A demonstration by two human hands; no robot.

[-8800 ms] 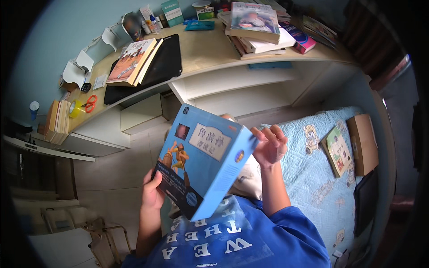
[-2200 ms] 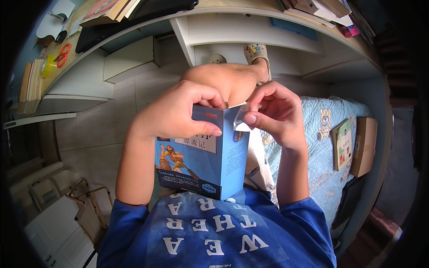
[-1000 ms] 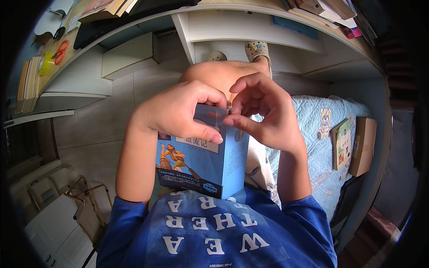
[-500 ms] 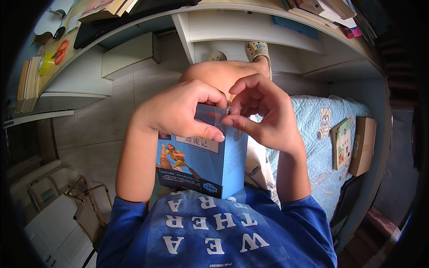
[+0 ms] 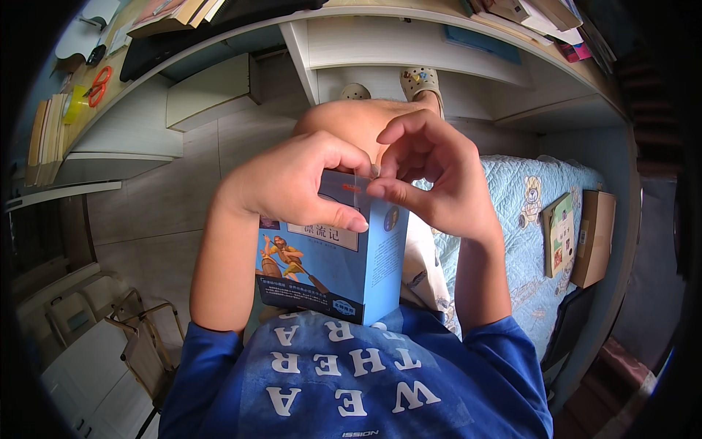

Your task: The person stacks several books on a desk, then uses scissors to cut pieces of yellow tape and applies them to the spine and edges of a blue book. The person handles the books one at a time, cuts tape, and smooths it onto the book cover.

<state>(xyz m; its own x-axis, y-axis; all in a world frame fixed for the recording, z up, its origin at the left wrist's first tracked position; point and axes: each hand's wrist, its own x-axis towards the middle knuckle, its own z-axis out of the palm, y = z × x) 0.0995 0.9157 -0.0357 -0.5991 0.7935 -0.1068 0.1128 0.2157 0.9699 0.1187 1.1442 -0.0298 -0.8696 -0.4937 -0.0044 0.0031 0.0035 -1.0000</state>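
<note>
A thick blue book (image 5: 329,256) with an illustrated cover stands upright on my lap, its front and printed right side facing me. My left hand (image 5: 300,179) grips its top edge, thumb on the cover and fingers bent over the far side. At the top right corner, my right hand (image 5: 431,172) has its thumb and some curled fingers close together, with the index finger raised in an arch. A faint clear sheen, perhaps thin film, shows between the two hands; whatever the right fingers pinch is too small to make out.
A bed with a pale blue quilt (image 5: 504,219) lies to the right, holding a green book (image 5: 559,234) and a brown box (image 5: 594,238). Ahead is a shelved desk (image 5: 417,40) with books and red scissors (image 5: 100,85). A folding chair (image 5: 146,344) stands at the lower left.
My right hand has shifted slightly up and to the right, its index finger lifted, uncovering more of the round emblem on the book's side. My left hand and the book stay put.
</note>
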